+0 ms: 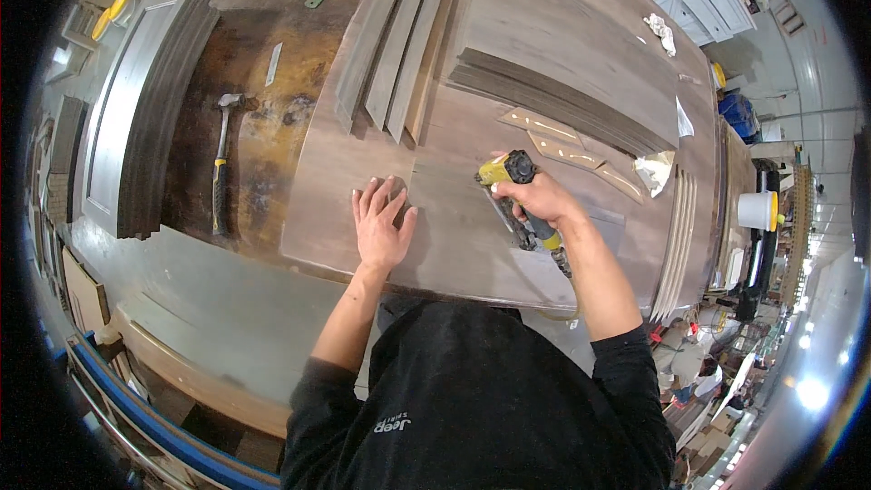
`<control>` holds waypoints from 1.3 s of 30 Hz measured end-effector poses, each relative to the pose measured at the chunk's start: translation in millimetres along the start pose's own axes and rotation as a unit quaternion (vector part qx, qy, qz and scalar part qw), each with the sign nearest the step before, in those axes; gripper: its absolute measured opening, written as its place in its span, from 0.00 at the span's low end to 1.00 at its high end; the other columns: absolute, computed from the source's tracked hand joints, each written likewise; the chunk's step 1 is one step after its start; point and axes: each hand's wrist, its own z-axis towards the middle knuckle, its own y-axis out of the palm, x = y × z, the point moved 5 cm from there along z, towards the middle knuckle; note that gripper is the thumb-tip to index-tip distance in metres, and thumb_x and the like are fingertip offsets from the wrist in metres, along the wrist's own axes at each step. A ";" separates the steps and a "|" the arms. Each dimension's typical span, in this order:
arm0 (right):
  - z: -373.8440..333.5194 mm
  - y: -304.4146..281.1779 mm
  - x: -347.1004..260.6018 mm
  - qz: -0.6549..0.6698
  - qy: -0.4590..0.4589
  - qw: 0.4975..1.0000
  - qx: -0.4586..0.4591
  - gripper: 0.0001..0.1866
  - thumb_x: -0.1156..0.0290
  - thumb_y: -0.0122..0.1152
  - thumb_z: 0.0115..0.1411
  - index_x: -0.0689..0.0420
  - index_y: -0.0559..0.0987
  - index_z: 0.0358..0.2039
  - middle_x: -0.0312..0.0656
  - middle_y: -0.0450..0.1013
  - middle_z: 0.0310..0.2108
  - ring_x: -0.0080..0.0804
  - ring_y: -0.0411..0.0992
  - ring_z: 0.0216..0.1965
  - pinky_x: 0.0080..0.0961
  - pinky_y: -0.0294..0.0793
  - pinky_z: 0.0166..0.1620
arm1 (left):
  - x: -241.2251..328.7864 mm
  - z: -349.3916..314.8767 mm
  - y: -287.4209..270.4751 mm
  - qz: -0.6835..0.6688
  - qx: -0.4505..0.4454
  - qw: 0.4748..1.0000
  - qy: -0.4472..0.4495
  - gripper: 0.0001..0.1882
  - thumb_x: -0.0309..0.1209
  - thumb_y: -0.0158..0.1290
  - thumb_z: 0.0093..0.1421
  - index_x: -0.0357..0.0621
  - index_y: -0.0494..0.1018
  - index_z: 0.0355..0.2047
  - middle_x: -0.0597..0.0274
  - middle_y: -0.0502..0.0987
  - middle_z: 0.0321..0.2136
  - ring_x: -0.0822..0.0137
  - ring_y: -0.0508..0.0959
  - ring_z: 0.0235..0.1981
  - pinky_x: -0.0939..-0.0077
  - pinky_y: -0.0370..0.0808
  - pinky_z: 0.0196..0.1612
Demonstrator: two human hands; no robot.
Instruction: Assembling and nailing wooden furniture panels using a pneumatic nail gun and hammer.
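Note:
My right hand (543,200) is wrapped round the handle of a yellow and black nail gun (519,166), held over the tabletop. Its dark magazine slants down beside my wrist. To the left, my left hand (381,229) lies with fingers stretched out on the brown-grey wooden surface (445,236); something dark, perhaps shadow, shows between the fingertips. Beyond that hand are long grey mitred strips (390,45) and a tan one. Ahead of the nail gun sit short angled wood pieces with pale glue-like lines (564,147) and a stack of dark grey strips (562,102).
On the stained left part of the table are a hammer (220,163) and a stack of grey panel doors (136,118). Pale thin strips (676,240) lie near the right edge, with crumpled paper (653,171) nearby. A white bucket (758,210) stands beyond that edge.

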 end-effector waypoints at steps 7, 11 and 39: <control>-10.3 -4.9 11.7 0.010 -0.017 0.999 0.033 0.36 0.66 0.67 0.57 0.48 0.68 0.67 0.38 0.77 0.38 0.22 0.69 0.17 0.24 0.69 0.22 | 0.7 0.2 -2.6 -0.002 -0.006 1.000 0.003 0.19 0.40 0.59 0.62 0.44 0.81 0.49 0.60 0.71 0.62 0.50 0.62 0.68 0.43 0.49 0.72; -33.4 -36.1 33.2 0.037 -0.006 0.997 0.060 0.36 0.66 0.68 0.56 0.48 0.69 0.66 0.36 0.76 0.34 0.22 0.68 0.17 0.23 0.70 0.21 | 2.0 1.3 0.9 -0.005 -0.010 1.000 0.005 0.19 0.40 0.59 0.62 0.44 0.80 0.50 0.59 0.71 0.62 0.49 0.62 0.67 0.43 0.48 0.72; -90.3 -139.8 111.9 0.102 0.076 0.967 0.222 0.11 0.64 0.68 0.51 0.56 0.81 0.31 0.34 0.76 0.26 0.23 0.70 0.21 0.25 0.69 0.24 | 5.0 1.1 1.1 0.023 -0.034 0.999 0.004 0.19 0.39 0.57 0.63 0.41 0.80 0.50 0.57 0.70 0.63 0.49 0.62 0.68 0.43 0.48 0.72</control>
